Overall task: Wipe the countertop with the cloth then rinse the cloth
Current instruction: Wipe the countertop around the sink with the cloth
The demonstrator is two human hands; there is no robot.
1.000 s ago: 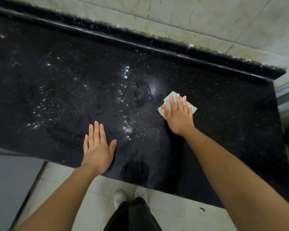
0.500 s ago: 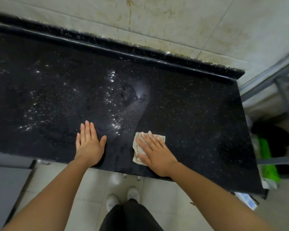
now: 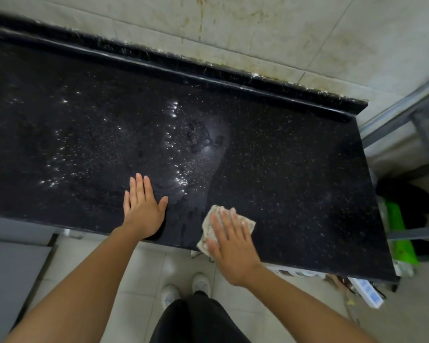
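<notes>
A black speckled countertop (image 3: 295, 174) fills the view, wet with droplets and streaks across its middle and left. A small pale cloth (image 3: 209, 227) lies at the counter's front edge, partly hanging over it. My right hand (image 3: 232, 240) presses flat on the cloth with straight fingers, covering most of it. My left hand (image 3: 143, 206) rests flat on the bare counter to the left of the cloth, fingers straight and together, thumb spread.
A stained tiled wall (image 3: 258, 33) rises behind the raised black backsplash (image 3: 183, 63). A grey metal rack (image 3: 421, 120) stands off the counter's right end, with green and black items (image 3: 399, 219) beneath. My white shoes (image 3: 201, 283) show on the tiled floor.
My right hand has dragged the cloth from the counter's middle toward me to the front edge, then slightly right. The left hand has stayed flat in the same place.
</notes>
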